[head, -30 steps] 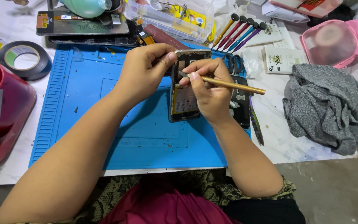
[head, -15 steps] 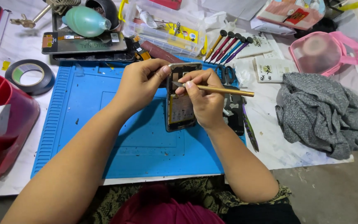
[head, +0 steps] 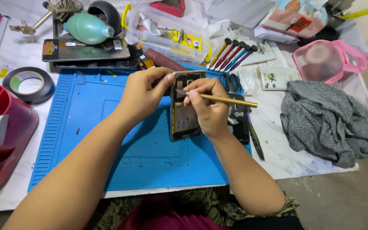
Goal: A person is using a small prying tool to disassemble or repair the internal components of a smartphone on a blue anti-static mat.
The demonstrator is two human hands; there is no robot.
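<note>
We had the opened phone (head: 185,111) lying on the blue mat (head: 107,140), toward the mat's far right part, well in from the near edge of the table (head: 303,164). Our left hand (head: 143,91) was curled around the phone's upper left side, thumb and fingers pinching its top edge to steady it. Our right hand (head: 207,106) was closed in a pen grip on a thin gold-coloured tool (head: 224,99), its tip pressed down into the upper part of the phone's insides. We judged this to be the middle of the inside work: prying or loosening a small part near the top of the open body. The next move seemed to call for a light, steady pressure at the tip while the left hand kept the frame from sliding. Just right of the phone lay a dark cover (head: 239,119), and past the mat's right edge a grey cloth (head: 329,119). Farther off stood a row of screwdrivers (head: 233,53), a pink lidded box (head: 326,59), and at the far left a roll of tape (head: 28,84) and a green air blower (head: 88,27).
</note>
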